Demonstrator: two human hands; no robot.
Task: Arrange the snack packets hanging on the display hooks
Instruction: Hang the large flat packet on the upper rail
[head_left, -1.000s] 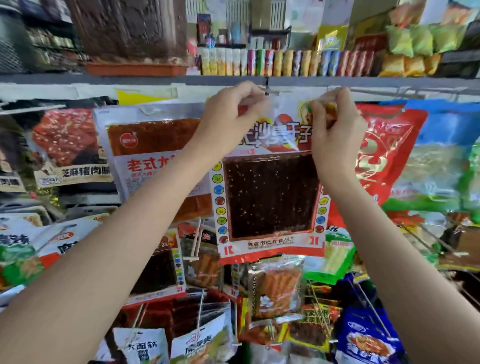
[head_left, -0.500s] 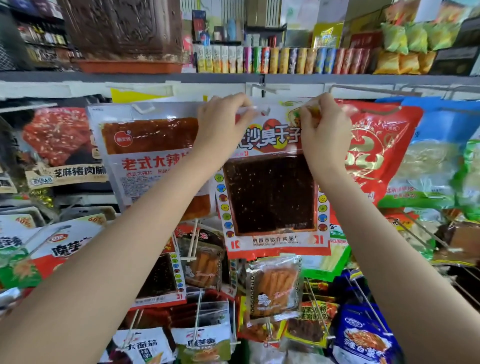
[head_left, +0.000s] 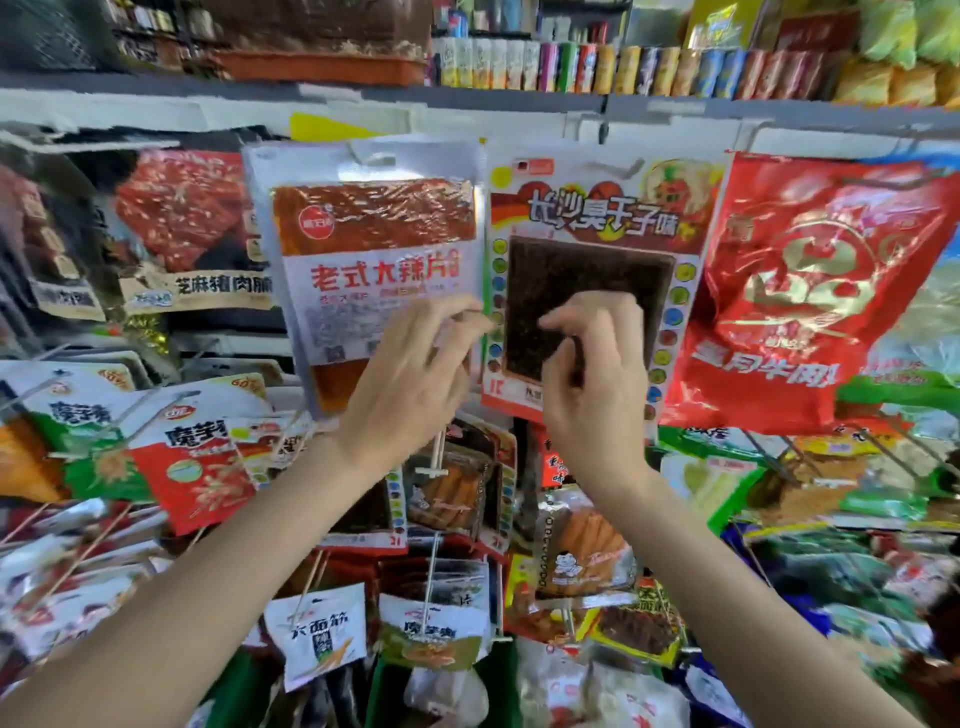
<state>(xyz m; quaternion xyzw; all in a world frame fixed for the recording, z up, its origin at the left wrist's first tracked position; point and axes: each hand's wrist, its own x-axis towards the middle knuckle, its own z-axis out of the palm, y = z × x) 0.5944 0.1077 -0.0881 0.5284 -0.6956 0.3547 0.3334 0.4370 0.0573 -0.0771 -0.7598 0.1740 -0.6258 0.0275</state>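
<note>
2 bare hands are raised before the hook display, side by side and almost touching. The left hand (head_left: 410, 379) lies over the lower right corner of the silver packet (head_left: 371, 270) with the orange-red strip and red lettering; its fingers are loosely bent toward the packet's edge, and whether they pinch that edge cannot be told, as the frame is blurred there. The right hand (head_left: 592, 374) is in front of the lower part of the dark-window packet (head_left: 597, 249), fingers curled with their tips pointing left, thumb below them; nothing shows plainly between them, so its grip cannot be told either.

These 2 packets hang next to each other at the top of the display, above and behind the hands, their edges meeting just above the gap between the 2 hands. Right of the right hand hangs 1 large red foil packet (head_left: 810, 291), tilted. Left of the left hand hangs 1 packet with a red meat picture (head_left: 192, 228); lower on that side are 2 red, white and green packets (head_left: 197, 457).

Below both wrists hang smaller packets on white hooks: 2 clear ones showing orange sticks (head_left: 582, 545), 1 white packet with black lettering (head_left: 317, 634) and 1 olive one (head_left: 434, 631). Above the hands runs a shelf (head_left: 311, 104) with 1 row of upright coloured tubes (head_left: 623, 67).
</note>
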